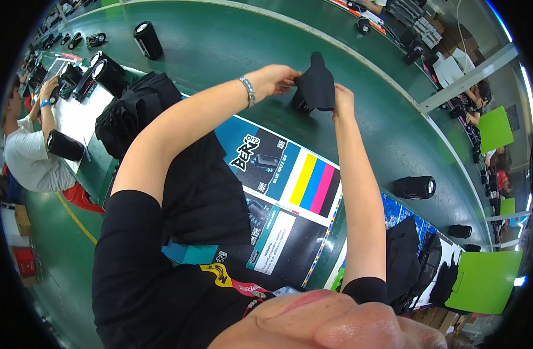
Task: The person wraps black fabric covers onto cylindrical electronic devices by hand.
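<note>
A black fabric piece [314, 84] with a narrow top and a wider lower part is held up over the green work surface. My left hand [276, 80], a metal band on its wrist, pinches the cloth's left edge. On the opposite edge, my right hand [344, 102] has its fingers closed on the fabric. Just behind and below the cloth stands a dark object [300, 106], mostly covered, so its kind is unclear. A large stack of black fabric pieces [199, 195] lies near my left arm on colourful printed sheets [266, 154].
Black cylindrical speakers stand or lie around: one at the far left [148, 41], another on the right [415, 187]. More black cloth [401, 256] lies at the near right, beside a green chair [486, 282]. A co-worker [36, 145] sits at the left. A pale rail [336, 41] edges the far side.
</note>
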`<act>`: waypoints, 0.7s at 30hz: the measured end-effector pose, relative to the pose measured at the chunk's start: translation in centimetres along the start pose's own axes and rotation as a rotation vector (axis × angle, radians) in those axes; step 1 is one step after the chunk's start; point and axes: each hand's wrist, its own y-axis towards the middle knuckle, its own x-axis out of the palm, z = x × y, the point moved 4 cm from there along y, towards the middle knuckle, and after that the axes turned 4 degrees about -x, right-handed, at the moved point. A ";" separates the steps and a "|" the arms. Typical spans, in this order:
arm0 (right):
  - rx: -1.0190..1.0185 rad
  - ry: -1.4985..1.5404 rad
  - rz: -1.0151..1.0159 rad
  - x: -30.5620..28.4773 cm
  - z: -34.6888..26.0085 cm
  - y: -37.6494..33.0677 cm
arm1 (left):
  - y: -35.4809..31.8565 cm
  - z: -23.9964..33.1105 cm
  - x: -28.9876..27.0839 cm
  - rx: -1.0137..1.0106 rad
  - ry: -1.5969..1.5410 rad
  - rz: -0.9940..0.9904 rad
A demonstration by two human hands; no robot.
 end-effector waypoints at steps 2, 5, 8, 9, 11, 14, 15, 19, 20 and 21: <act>-0.017 -0.035 0.001 -0.3 1.2 1.2 | 0.3 1.9 0.2 0.000 -0.037 0.007; -0.071 -0.127 0.048 -1.5 2.7 2.6 | 1.0 3.6 3.2 -0.003 -0.113 -0.094; -0.083 -0.338 0.098 -1.8 1.5 1.5 | 2.1 3.1 5.7 0.109 -0.194 -0.218; -0.069 -0.494 0.112 -1.5 0.5 0.5 | 2.6 2.1 5.2 0.094 -0.196 -0.210; -0.082 -0.583 0.115 -2.7 -0.3 -0.4 | 3.5 1.4 5.4 0.266 -0.135 -0.092; -0.045 -0.639 0.097 -3.3 -0.2 -1.1 | 6.0 -2.2 4.0 0.360 0.012 -0.057; -0.080 -0.682 0.083 -2.7 -0.5 -1.7 | 7.2 -2.8 2.9 0.364 0.108 -0.032; -0.150 -0.801 0.112 -3.3 -0.3 -2.6 | 8.3 -2.6 3.6 0.918 0.747 0.433; -0.141 -0.834 0.104 -2.9 -0.6 -2.8 | 9.3 -3.1 2.7 0.857 0.814 0.345; -0.131 -0.825 0.088 -2.0 -0.8 -3.0 | 9.9 -3.4 1.4 0.838 0.823 0.352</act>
